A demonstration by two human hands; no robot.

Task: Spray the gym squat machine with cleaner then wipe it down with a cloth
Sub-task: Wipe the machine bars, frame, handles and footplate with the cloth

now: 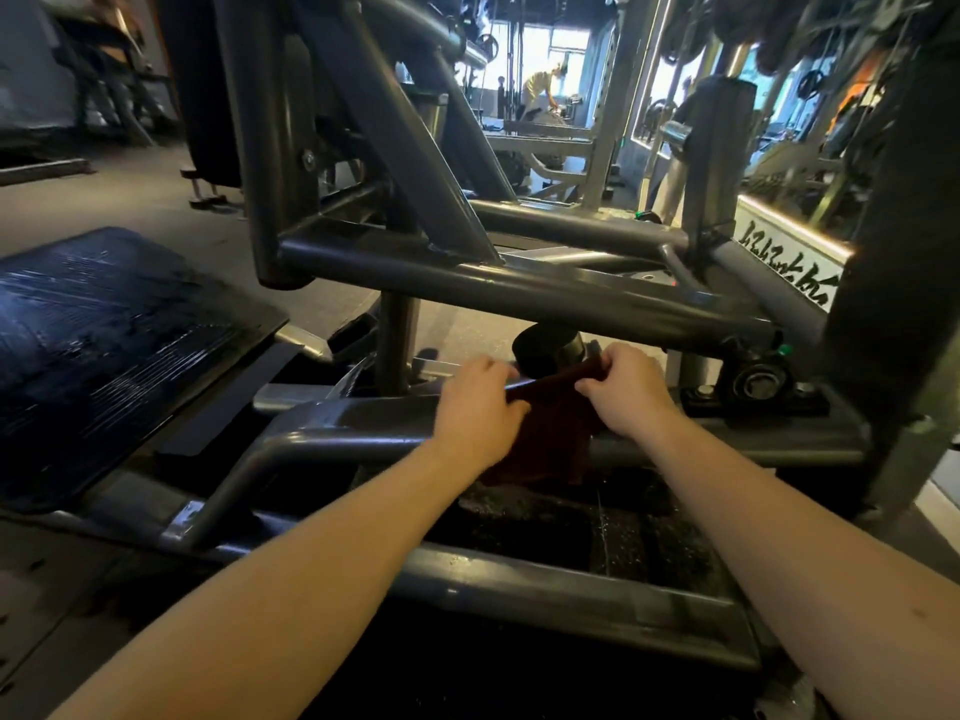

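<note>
Squat machine (519, 283) filled most of the room in front of me, a frame of thick grey steel tubes welded at angles, its main beam running left to right and dipping slightly toward the right. The dark red cloth (550, 439) sat low in the middle of it, draped over a lower crossbar (337, 433). Its top edge was pulled taut sideways, so its long axis followed the bar, and the rest hung down toward the speckled rubber floor (571, 527).

Both bare hands held it. The left hand (478, 407) pinched the cloth's left end with curled fingers, and the right hand (628, 392) gripped the right end the same way — knuckles up, forearms reaching in from below.

Just behind the cloth stood a round black bumper (543, 348) under the beam. A bolted bearing block (758, 381) sat to the right, and a black ribbed footplate (104, 345) tilted up on the left.

A white banner (789, 267) on the right carried black brush-style lettering — I could not read it. Far back by the bright windows, a person in a yellow top (543, 88) bent over other equipment.
</note>
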